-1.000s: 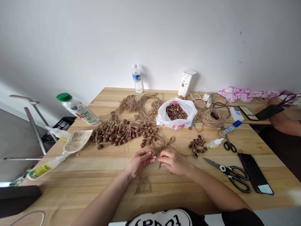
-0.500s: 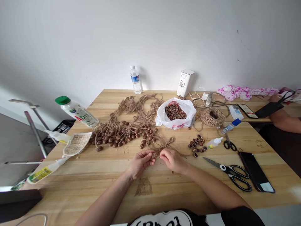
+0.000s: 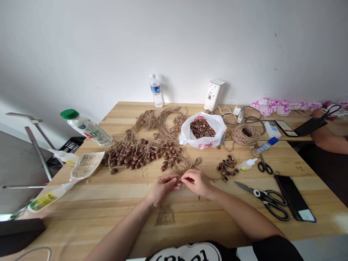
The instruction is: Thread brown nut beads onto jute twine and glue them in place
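My left hand (image 3: 164, 187) pinches a small nut shell (image 3: 178, 179) between thumb and fingers near the middle of the table. Against it, my right hand (image 3: 198, 183) has its fingertips pinched at the shell; what they grip is too small to make out. Just behind both hands lies a knotted bunch of twine (image 3: 190, 165), partly covered by them. Brown nuts on twine (image 3: 136, 156) are heaped to the left. Loose half shells (image 3: 227, 166) lie to the right, beside a small glue bottle (image 3: 248, 165).
A white bag (image 3: 217, 136) of shells, a twine ball (image 3: 245, 135) and a water bottle (image 3: 156, 92) stand behind. Large scissors (image 3: 265, 197), small scissors (image 3: 265, 166) and a black phone (image 3: 293, 197) lie right. A woven tray (image 3: 87, 166) is left. Another person's arm (image 3: 330, 137) rests far right.
My right hand has moved slightly left, so its fingertips now meet the shell in my left hand. The camera view has shifted a little.
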### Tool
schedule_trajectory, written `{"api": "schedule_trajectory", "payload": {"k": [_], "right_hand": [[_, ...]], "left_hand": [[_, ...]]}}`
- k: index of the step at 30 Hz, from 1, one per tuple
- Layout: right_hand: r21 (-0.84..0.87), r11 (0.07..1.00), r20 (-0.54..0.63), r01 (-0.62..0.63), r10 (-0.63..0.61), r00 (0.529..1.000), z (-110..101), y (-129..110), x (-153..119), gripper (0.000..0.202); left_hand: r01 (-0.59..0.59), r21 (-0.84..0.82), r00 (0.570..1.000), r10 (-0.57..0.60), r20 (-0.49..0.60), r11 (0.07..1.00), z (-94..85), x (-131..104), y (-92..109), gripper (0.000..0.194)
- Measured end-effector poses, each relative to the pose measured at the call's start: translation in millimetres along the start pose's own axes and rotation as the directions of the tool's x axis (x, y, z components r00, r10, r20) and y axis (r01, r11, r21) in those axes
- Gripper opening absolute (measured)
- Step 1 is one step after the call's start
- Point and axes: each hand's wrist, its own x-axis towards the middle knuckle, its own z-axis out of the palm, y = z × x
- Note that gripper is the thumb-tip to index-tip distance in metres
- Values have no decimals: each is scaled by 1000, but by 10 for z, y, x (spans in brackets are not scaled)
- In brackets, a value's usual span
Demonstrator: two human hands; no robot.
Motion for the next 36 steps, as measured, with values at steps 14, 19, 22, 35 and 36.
{"api": "schedule_trajectory", "payload": {"k": [14,19,22,35,36], "right_hand": [[96,958,7,-270,271,963,24,2,28,5],[116,941,23,-319,319,948,14,4,35,6],[134,927,31,-350,349,937,0,-3,42,6],[124,952,67,-279,272,960,-13,43,10,8],[122,953,66,-277,270,961,-14,40,9,8]], "left_hand": [[-53,100,998,50,34,994,19,12,-64,31],[-123,181,991,114,64,976,9,16,-101,28],[-167,226,985,151,85,960,-5,22,-120,26],[-107,213,994,97,56,971,14,9,-140,30],[-107,210,994,97,59,972,15,10,-139,30]]}}
